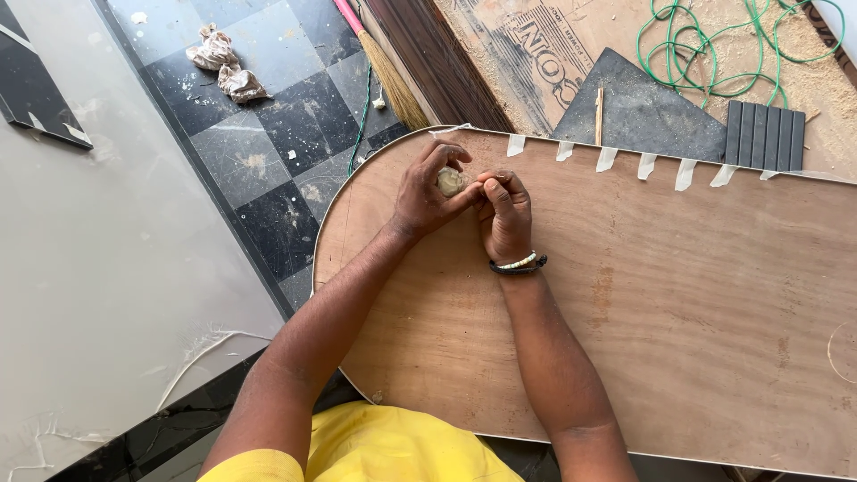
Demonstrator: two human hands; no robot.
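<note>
From the head camera, looking straight down, both hands meet over the rounded end of a plywood board [625,303] that fills the lower right of the view. The left hand [427,192] has its grip closed around a small pale roll of tape [450,181], thumb and fingers curled about it. The right hand [505,214] sits just beside it at about three o'clock, its fingertips pinched together and touching the roll's edge; whether it is actually pinching a loose tape end I cannot tell, since the fingers hide that spot. A wristband [519,263] of pale and dark bands circles the right wrist.

The roll is near the board's far edge, toward the curved end. Along that same edge, running toward two o'clock from the hands, short strips of tape [607,159] hang over the rim, spaced apart.

Beyond the board at one o'clock lies a dark triangular panel [652,116], with a ridged black block [765,134] beside it and a green cord [714,45] looped over sawdust. At eleven o'clock a broom [388,76] leans across the chequered floor [259,134], and two crumpled papers [228,67] lie further out at ten o'clock. A yellow shirt [384,446] shows at six o'clock.
</note>
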